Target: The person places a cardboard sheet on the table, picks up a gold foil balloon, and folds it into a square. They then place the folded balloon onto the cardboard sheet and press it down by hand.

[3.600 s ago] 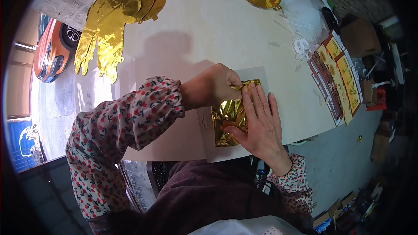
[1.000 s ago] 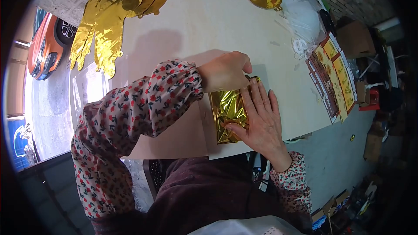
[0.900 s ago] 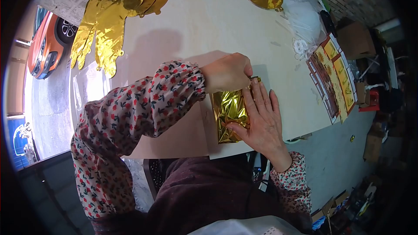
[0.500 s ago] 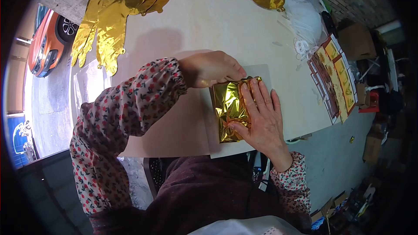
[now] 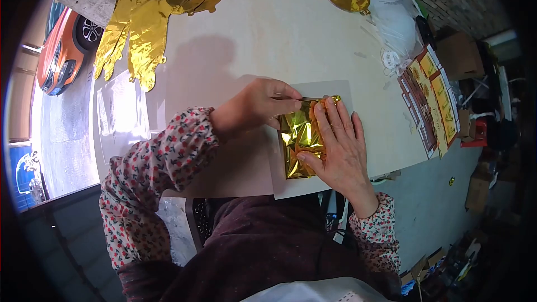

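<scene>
A folded gold foil balloon [image 5: 295, 141] lies flat as a shiny rectangle on a grey sheet [image 5: 320, 89] near the table's front edge. My right hand [image 5: 342, 156] rests on its right half, palm down with fingers stretched out. At the upper left corner, my left hand [image 5: 262, 103] pinches the top edge of the foil between thumb and fingers. Its fingertips are partly hidden. Both arms wear floral sleeves.
Large unfolded gold foil balloons [image 5: 148, 22] spread along the table's far edge. A white plastic bag [image 5: 394, 25] and printed packaging cards [image 5: 430, 103] lie at the right. Beyond the table [image 5: 251, 39] stand a brown box [image 5: 460, 53] and an orange car [image 5: 67, 50].
My left hand has turned and drawn slightly down, from lying over the foil's top corner to pinching its top edge. My right hand stays flat on the foil.
</scene>
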`<state>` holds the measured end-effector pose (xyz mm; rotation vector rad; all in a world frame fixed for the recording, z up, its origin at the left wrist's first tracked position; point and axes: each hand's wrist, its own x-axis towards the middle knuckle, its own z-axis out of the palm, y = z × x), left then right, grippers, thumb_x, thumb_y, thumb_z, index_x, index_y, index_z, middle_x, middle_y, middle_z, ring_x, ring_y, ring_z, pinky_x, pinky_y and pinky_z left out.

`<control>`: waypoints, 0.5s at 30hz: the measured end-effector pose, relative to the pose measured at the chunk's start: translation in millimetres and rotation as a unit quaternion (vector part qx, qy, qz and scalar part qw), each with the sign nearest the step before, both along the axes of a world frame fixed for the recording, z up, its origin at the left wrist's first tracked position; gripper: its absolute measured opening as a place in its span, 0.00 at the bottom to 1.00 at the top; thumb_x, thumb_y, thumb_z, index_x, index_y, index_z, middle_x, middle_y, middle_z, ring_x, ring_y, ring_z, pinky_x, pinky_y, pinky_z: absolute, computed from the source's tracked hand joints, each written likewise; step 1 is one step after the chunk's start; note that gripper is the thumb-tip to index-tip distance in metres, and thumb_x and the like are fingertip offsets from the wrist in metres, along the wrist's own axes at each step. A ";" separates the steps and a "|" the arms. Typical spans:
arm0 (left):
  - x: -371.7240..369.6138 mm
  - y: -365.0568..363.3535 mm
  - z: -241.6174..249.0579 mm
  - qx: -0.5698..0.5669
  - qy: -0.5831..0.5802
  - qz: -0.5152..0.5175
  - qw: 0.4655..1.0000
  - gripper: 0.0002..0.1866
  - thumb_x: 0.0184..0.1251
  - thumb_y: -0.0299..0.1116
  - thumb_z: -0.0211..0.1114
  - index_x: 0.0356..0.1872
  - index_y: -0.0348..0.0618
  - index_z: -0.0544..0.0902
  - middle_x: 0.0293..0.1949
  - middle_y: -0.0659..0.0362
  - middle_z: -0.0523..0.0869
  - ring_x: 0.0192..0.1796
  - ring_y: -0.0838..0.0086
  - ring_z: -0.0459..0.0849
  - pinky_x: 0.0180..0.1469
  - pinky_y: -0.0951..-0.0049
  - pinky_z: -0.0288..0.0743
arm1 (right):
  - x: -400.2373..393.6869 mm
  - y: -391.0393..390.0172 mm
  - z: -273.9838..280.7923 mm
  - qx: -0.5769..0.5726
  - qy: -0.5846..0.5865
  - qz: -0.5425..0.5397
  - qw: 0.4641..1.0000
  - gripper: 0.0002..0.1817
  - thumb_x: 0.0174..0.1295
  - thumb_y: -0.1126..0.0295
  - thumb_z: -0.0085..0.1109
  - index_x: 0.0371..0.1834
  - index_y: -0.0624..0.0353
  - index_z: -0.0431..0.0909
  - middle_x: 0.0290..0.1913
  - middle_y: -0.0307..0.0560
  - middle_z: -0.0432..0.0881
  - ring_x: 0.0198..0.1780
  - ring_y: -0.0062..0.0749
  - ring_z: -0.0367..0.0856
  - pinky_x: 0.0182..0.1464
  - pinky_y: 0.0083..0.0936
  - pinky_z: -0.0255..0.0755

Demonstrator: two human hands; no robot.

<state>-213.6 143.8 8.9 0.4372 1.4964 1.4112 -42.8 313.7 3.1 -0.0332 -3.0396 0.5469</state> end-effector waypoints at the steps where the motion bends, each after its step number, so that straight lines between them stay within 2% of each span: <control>1: 0.9 1.6 -1.0 -0.020 0.023 0.000 1.000 0.17 0.73 0.37 0.64 0.54 0.33 0.81 0.44 0.57 0.87 0.38 0.73 0.88 0.39 0.76 0.84 | 0.0 -0.5 0.5 0.002 -0.002 0.001 1.000 0.49 0.57 0.43 0.67 0.79 0.51 0.59 0.80 0.51 0.55 0.81 0.47 0.51 0.77 0.55 0.45; 3: 2.5 5.4 -0.8 -0.058 0.070 -0.001 0.996 0.14 0.71 0.35 0.65 0.49 0.35 0.83 0.40 0.56 0.88 0.34 0.70 0.88 0.36 0.74 0.82 | 0.4 -0.7 0.5 0.007 -0.005 0.001 1.000 0.49 0.58 0.43 0.66 0.79 0.51 0.59 0.80 0.51 0.55 0.81 0.47 0.51 0.77 0.55 0.45; 4: 3.8 5.7 -3.6 -0.062 0.218 -0.005 0.974 0.12 0.70 0.34 0.65 0.47 0.35 0.83 0.39 0.55 0.88 0.32 0.67 0.87 0.34 0.71 0.81 | 0.6 -0.5 0.6 0.010 -0.003 0.002 1.000 0.48 0.58 0.43 0.66 0.79 0.51 0.59 0.80 0.52 0.55 0.81 0.47 0.51 0.77 0.55 0.44; 6: 8.9 4.8 -6.9 -0.068 0.497 -0.012 0.865 0.09 0.67 0.32 0.65 0.42 0.36 0.84 0.35 0.53 0.87 0.29 0.61 0.86 0.32 0.67 0.79 | 0.4 -0.8 0.7 0.016 0.000 0.005 1.000 0.48 0.58 0.42 0.65 0.79 0.51 0.59 0.80 0.52 0.56 0.81 0.47 0.51 0.77 0.55 0.44; 7: 14.5 2.7 -0.4 -0.153 0.530 -0.041 0.833 0.09 0.63 0.29 0.65 0.42 0.38 0.82 0.39 0.51 0.85 0.36 0.54 0.85 0.40 0.63 0.80 | 0.3 -1.4 0.5 0.017 0.001 0.004 1.000 0.48 0.58 0.42 0.65 0.79 0.51 0.59 0.80 0.52 0.56 0.81 0.47 0.51 0.77 0.55 0.44; 10: 19.8 -4.1 3.4 -0.125 0.657 -0.050 0.742 0.09 0.65 0.29 0.64 0.44 0.37 0.81 0.45 0.51 0.84 0.46 0.56 0.84 0.47 0.62 0.78 | 0.6 -2.0 -0.3 0.023 0.002 0.003 1.000 0.47 0.59 0.42 0.64 0.79 0.51 0.59 0.80 0.52 0.56 0.81 0.47 0.50 0.77 0.55 0.43; 13: 24.2 -13.8 -1.2 0.006 0.698 -0.056 0.714 0.17 0.65 0.28 0.63 0.54 0.36 0.80 0.57 0.48 0.81 0.61 0.55 0.79 0.59 0.62 0.75 | 0.7 -2.4 -0.4 0.028 0.001 0.002 1.000 0.47 0.59 0.42 0.64 0.79 0.52 0.60 0.80 0.53 0.56 0.81 0.48 0.50 0.78 0.55 0.43; 15: 40.4 -15.0 -12.0 0.067 0.667 -0.053 0.740 0.23 0.68 0.34 0.63 0.62 0.35 0.76 0.63 0.45 0.76 0.67 0.53 0.74 0.66 0.60 0.70 | 0.5 -2.5 0.2 0.025 -0.003 0.003 1.000 0.47 0.60 0.41 0.63 0.79 0.52 0.60 0.80 0.53 0.56 0.81 0.48 0.50 0.78 0.54 0.43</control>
